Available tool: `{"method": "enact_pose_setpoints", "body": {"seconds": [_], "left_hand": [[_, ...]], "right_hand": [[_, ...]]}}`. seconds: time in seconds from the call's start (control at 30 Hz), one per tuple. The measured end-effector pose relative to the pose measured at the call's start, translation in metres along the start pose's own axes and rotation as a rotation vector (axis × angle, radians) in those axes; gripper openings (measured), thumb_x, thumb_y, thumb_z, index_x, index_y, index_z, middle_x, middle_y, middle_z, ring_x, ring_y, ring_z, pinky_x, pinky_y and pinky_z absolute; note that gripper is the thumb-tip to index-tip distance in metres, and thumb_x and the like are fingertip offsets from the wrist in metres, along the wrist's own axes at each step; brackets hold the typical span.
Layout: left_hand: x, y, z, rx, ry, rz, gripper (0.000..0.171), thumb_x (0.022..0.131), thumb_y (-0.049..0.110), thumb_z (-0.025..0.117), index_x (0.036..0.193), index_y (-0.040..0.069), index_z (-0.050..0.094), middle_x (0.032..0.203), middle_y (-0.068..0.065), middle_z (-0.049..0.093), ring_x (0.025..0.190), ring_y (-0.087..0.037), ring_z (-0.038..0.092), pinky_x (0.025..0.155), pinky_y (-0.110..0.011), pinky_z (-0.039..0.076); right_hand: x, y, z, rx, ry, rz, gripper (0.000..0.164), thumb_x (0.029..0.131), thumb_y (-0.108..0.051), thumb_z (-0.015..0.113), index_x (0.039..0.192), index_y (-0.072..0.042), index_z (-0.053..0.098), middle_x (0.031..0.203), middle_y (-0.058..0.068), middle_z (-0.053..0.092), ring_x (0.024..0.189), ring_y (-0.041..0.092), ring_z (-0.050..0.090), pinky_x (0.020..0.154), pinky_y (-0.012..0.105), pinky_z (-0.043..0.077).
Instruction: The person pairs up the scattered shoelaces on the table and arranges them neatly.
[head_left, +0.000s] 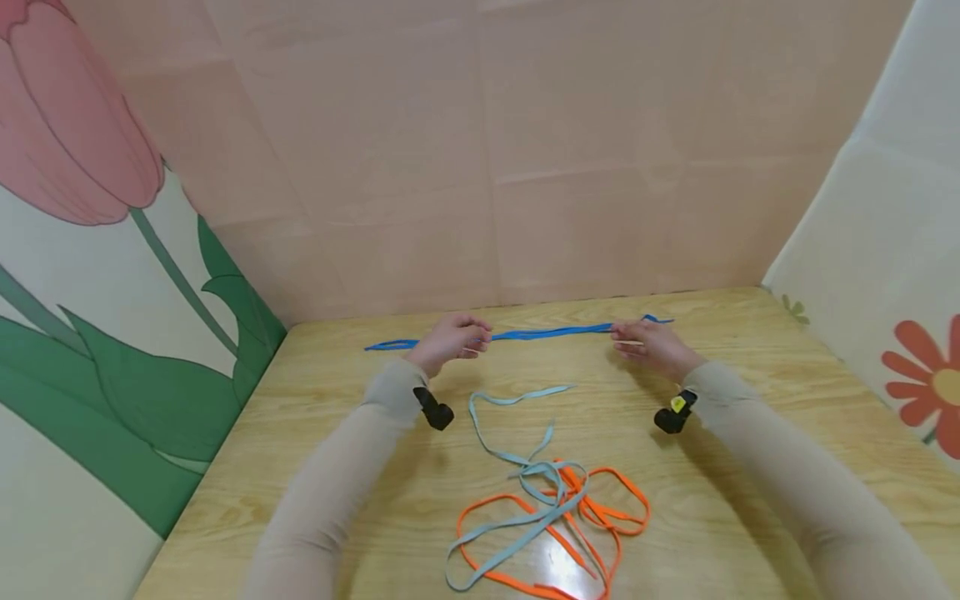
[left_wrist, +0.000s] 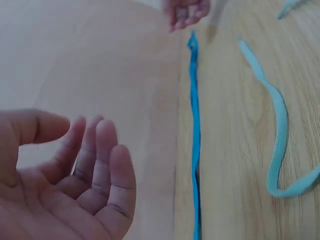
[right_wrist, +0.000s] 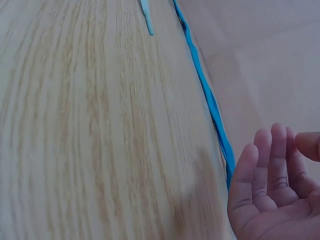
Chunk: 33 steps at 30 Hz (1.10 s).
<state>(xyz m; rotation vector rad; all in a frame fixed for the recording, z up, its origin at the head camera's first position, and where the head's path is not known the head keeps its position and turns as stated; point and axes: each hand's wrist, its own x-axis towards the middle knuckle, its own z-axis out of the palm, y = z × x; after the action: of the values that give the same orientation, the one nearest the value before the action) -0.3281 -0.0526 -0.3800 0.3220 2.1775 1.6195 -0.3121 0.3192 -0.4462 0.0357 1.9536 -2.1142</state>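
Note:
A long blue shoelace (head_left: 551, 333) lies doubled and nearly straight along the table's far side, with a narrow loop at its left end. My left hand (head_left: 452, 340) hovers over its left part, fingers loosely bent. In the left wrist view, nothing is between that hand's thumb and fingers, and the blue lace (left_wrist: 195, 125) runs beside it. My right hand (head_left: 651, 346) is above the lace's right end. The right wrist view shows its fingers relaxed and holding nothing, with the blue lace (right_wrist: 207, 95) passing partly behind the hand.
A pale blue-green shoelace (head_left: 517, 400) trails across the middle of the wooden table (head_left: 300, 467). Nearer me it tangles over an orange shoelace (head_left: 592, 510). A pinkish backdrop (head_left: 480, 183) rises behind the table, and printed flower sheets flank both sides.

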Motion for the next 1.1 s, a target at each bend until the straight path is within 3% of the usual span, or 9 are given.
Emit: {"method": "enact_pose_setpoints", "body": {"seconds": [0.1, 0.2, 0.3, 0.4, 0.5, 0.67, 0.83, 1.1], "left_hand": [[0.0, 0.003, 0.02, 0.2, -0.058, 0.097, 0.023, 0.098, 0.012, 0.053, 0.118, 0.002, 0.06, 0.109, -0.014, 0.064, 0.106, -0.036, 0.061, 0.089, -0.04, 0.053], [0.004, 0.002, 0.038, 0.411, -0.086, 0.196, 0.015, 0.098, 0.012, 0.056, 0.11, 0.007, 0.062, 0.103, -0.011, 0.064, 0.095, -0.028, 0.063, 0.077, -0.033, 0.054], [0.012, -0.003, 0.056, 0.725, -0.143, 0.294, 0.014, 0.098, 0.014, 0.056, 0.109, 0.012, 0.063, 0.101, -0.004, 0.065, 0.086, -0.015, 0.061, 0.069, -0.024, 0.05], [0.021, -0.008, 0.072, 1.068, -0.246, 0.381, 0.015, 0.098, 0.018, 0.055, 0.11, 0.015, 0.064, 0.1, 0.004, 0.065, 0.084, -0.008, 0.058, 0.071, -0.021, 0.049], [0.029, -0.012, 0.086, 1.285, -0.314, 0.427, 0.015, 0.099, 0.022, 0.055, 0.11, 0.019, 0.065, 0.102, 0.006, 0.066, 0.086, -0.007, 0.059, 0.075, -0.022, 0.049], [0.038, -0.018, 0.105, 1.413, -0.298, 0.396, 0.014, 0.099, 0.023, 0.056, 0.111, 0.02, 0.063, 0.107, 0.006, 0.065, 0.093, -0.007, 0.06, 0.077, -0.022, 0.051], [0.041, -0.02, 0.118, 1.544, -0.302, 0.359, 0.016, 0.099, 0.026, 0.056, 0.113, 0.021, 0.06, 0.107, 0.004, 0.062, 0.092, -0.009, 0.059, 0.073, -0.024, 0.051], [0.041, -0.022, 0.125, 1.573, -0.273, 0.389, 0.021, 0.102, 0.019, 0.047, 0.121, 0.019, 0.057, 0.113, 0.002, 0.063, 0.101, -0.012, 0.062, 0.078, -0.026, 0.054]], "right_hand": [[0.0, 0.001, -0.002, 0.024, 0.002, 0.006, 0.014, 0.104, -0.019, 0.044, 0.11, -0.016, 0.056, 0.093, -0.011, 0.067, 0.092, 0.004, 0.067, 0.084, 0.021, 0.054], [0.001, 0.001, -0.005, 0.029, -0.002, 0.008, 0.013, 0.104, -0.019, 0.045, 0.109, -0.016, 0.056, 0.094, -0.01, 0.067, 0.092, 0.004, 0.067, 0.083, 0.021, 0.053], [0.001, 0.001, -0.006, 0.019, 0.007, 0.005, 0.013, 0.104, -0.019, 0.044, 0.109, -0.015, 0.056, 0.095, -0.01, 0.066, 0.092, 0.004, 0.066, 0.083, 0.02, 0.053], [0.002, 0.0, -0.007, 0.009, 0.01, 0.003, 0.013, 0.104, -0.02, 0.045, 0.11, -0.015, 0.055, 0.096, -0.01, 0.066, 0.092, 0.004, 0.066, 0.084, 0.021, 0.053], [0.002, -0.002, -0.006, 0.006, 0.014, 0.002, 0.013, 0.103, -0.021, 0.047, 0.111, -0.015, 0.056, 0.098, -0.009, 0.065, 0.094, 0.004, 0.065, 0.087, 0.022, 0.053], [0.003, -0.003, -0.003, 0.016, 0.015, 0.001, 0.013, 0.103, -0.02, 0.048, 0.106, -0.016, 0.06, 0.096, -0.009, 0.066, 0.092, 0.005, 0.066, 0.087, 0.022, 0.053], [0.004, -0.002, 0.0, 0.003, 0.014, 0.014, 0.018, 0.103, -0.02, 0.048, 0.115, -0.011, 0.057, 0.095, -0.01, 0.066, 0.091, 0.004, 0.066, 0.087, 0.023, 0.053], [0.002, -0.003, -0.001, -0.012, 0.029, 0.016, 0.029, 0.103, -0.02, 0.047, 0.128, -0.005, 0.047, 0.095, -0.01, 0.065, 0.093, 0.005, 0.066, 0.088, 0.023, 0.053]]}}
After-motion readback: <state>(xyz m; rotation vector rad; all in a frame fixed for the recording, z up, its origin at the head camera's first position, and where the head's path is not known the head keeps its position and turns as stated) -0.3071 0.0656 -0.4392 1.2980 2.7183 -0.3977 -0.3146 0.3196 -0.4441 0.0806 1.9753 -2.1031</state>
